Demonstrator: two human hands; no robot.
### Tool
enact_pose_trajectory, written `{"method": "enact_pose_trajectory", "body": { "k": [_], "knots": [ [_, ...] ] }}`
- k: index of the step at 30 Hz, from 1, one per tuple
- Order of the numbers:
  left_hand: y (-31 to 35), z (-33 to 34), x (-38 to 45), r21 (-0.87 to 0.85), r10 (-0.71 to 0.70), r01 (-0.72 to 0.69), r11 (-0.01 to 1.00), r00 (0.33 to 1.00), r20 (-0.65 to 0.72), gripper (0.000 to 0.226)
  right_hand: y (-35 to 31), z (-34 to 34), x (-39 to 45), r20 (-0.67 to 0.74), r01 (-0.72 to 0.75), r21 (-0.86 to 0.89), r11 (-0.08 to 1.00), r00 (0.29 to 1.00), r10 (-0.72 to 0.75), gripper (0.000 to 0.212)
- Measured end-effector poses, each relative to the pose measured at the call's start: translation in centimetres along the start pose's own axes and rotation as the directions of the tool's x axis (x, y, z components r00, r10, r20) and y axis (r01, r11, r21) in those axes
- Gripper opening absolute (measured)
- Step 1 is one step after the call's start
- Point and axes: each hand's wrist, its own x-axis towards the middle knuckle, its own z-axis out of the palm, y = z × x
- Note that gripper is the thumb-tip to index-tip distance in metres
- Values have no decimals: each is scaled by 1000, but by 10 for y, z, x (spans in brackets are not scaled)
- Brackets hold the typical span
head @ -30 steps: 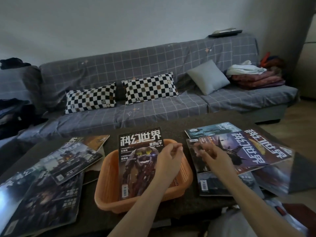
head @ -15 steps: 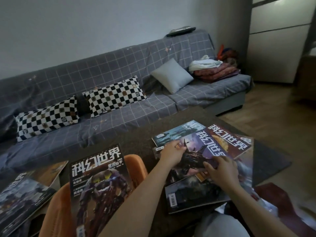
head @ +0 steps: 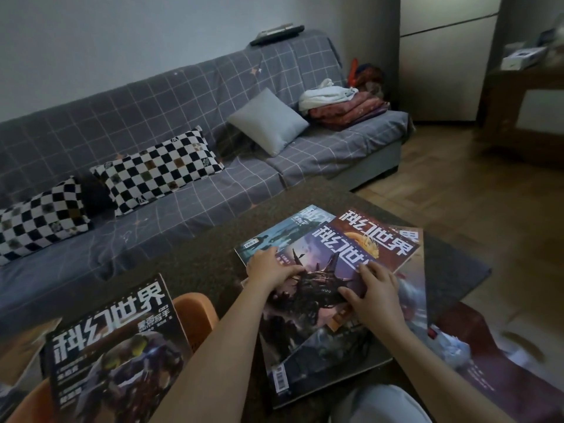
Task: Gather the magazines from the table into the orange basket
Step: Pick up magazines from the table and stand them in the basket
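Note:
Several magazines overlap on the right part of the dark table (head: 201, 261). On top lies a purple-covered magazine (head: 326, 257). My left hand (head: 270, 268) lies on its left edge with the fingers bent over the cover. My right hand (head: 374, 290) rests on its right side, fingers spread and pressing down. Under it lie a teal magazine (head: 280, 232), a dark red one (head: 384, 239) and a dark one (head: 320, 355). The orange basket (head: 195, 312) stands at the lower left with a robot-cover magazine (head: 116, 352) lying in it.
A grey checked sofa (head: 189, 184) with checkered cushions (head: 158, 169) runs behind the table. More magazines (head: 18, 349) lie at the far left edge. Wooden floor (head: 476, 190) and a side table (head: 525, 99) are to the right.
The view has swung right, away from the basket. Both hands moved from above the basket onto the purple magazine in the right pile and now lie on its two sides.

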Motion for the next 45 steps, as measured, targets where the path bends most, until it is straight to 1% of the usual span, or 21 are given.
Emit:
{"method": "enact_pose_trajectory", "body": {
  "k": [1,2,5,7,9,10,12,13,15,17,18,21,23,25,28,31,33,37,40,42,45],
  "knots": [
    [-1,-2,-1,11,-2,2,1000,1000,-3,86,1,-2,0,5,-11,-2,1000,1000,11,72],
    [-2,-4,-2,4,2,-2,1000,1000,-11,84,3,-5,1,5,-19,-6,1000,1000,19,73],
    [-4,-11,-13,-115,-2,-5,993,998,-60,54,5,-12,-1,8,-55,16,998,998,54,81],
    [-2,-19,-22,-182,26,-43,982,995,-92,42,5,-17,-5,0,-87,63,994,996,88,91],
    [0,-28,-34,-313,62,-99,945,990,-126,36,3,-21,-8,-54,-104,173,979,992,115,100],
    [0,-33,-41,-395,73,-123,910,987,-141,34,1,-23,-11,-89,-100,277,956,988,130,102],
    [-2,-42,-57,-552,80,-158,819,983,-163,28,-5,-29,-18,-116,-82,502,861,980,161,95],
    [-4,-45,-65,-627,71,-161,762,983,-167,27,-9,-32,-22,-95,-71,588,805,983,157,86],
    [-9,-52,-81,-740,33,-154,655,984,-176,26,-19,-40,-27,-25,-60,706,706,994,110,59],
    [-14,-59,-96,-839,-14,-142,526,984,-175,25,-33,-50,-33,15,-39,756,653,999,42,33],
    [-17,-62,-104,-881,-40,-133,454,985,-170,25,-41,-56,-35,16,-22,761,649,1000,14,26],
    [-26,-72,-123,-958,-136,-90,273,982,-131,26,-65,-71,-43,-1,17,743,669,1000,-25,28],
    [-37,-82,-138,-988,-183,-50,149,980,-77,28,-83,-76,-49,-26,59,724,687,998,-59,23],
    [-50,-93,-151,-997,-211,-31,69,976,-45,29,-101,-76,-54,1,69,706,705,995,-99,22],
    [-77,-107,-168,-999,-264,-38,36,964,-46,33,-127,-66,-63,66,73,670,739,986,-156,25],
    [-111,-122,-183,-998,-331,-50,23,942,-55,38,-154,-49,-74,164,87,635,767,956,-244,29],
    [-137,-130,-192,-998,-369,-63,-9,928,-55,37,-172,-36,-82,221,93,633,769,930,-294,34],
    [-182,-136,-204,-997,-424,-68,-42,905,-44,35,-203,-8,-99,291,109,650,752,878,-379,29],
    [-207,-132,-210,-997,-475,-56,-56,880,-23,37,-216,14,-107,286,146,610,779,876,-388,29],
    [-220,-128,-212,-997,-517,-56,-52,856,-21,35,-220,28,-110,304,140,588,797,874,-378,31],
    [-235,-120,-213,-998,-563,-58,-15,826,-40,28,-221,49,-112,339,116,580,806,865,-369,33]
  ]
}}
